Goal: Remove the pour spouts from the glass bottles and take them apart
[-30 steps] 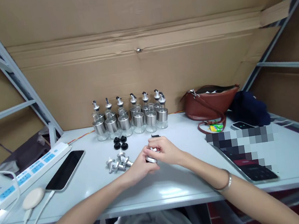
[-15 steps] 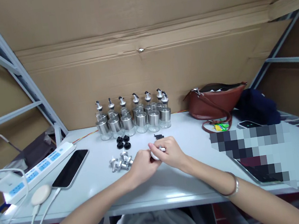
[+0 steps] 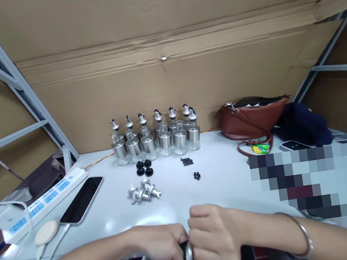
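Watching remotely, I see the left hand [image 3: 162, 247] and right hand [image 3: 213, 238] gripping a silver-and-black piece [image 3: 189, 255] between them, likely for leverage.

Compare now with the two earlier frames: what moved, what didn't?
Both the left hand and right hand came back toward the body, from mid-table to the front edge, keeping hold of the silver-and-black part. That uncovered the small black pieces. Nothing visibly let go.

Unchanged: bottles, black stoppers, loose silver fittings, brown bag.
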Demonstrator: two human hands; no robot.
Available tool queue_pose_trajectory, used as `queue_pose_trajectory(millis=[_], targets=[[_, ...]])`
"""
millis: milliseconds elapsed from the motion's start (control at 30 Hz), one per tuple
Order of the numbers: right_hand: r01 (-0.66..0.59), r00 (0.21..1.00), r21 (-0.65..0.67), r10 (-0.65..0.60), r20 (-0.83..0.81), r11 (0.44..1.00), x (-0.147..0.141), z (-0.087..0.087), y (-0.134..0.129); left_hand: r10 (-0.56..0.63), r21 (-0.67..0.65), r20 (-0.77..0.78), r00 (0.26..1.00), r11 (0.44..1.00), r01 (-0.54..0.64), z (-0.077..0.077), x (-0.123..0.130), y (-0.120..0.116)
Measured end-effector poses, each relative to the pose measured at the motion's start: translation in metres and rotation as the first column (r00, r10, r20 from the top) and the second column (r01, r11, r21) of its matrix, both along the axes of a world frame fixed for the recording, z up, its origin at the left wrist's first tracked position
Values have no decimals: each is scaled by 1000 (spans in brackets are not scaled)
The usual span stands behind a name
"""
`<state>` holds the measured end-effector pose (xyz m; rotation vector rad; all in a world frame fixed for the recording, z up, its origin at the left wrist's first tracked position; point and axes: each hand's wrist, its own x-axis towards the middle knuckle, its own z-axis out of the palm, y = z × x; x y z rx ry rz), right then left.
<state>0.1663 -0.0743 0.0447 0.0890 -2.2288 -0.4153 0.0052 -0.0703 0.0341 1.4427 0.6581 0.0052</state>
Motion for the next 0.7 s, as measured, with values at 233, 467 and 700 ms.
queue_pose_trajectory(millis=[233, 467, 700], targets=[[-132, 990, 261, 140, -12, 956, 8, 10, 13, -59, -213, -130, 990, 976, 30, 25, 2, 1], [235, 962, -276, -263, -71, 932, 12, 9, 12, 190, 494, -229, 955, 868, -55, 50, -3, 0], [-36, 924, -999, -379, -48, 38, 14, 2, 34, 563, 933, -321, 762, 324, 154, 43, -33, 41]])
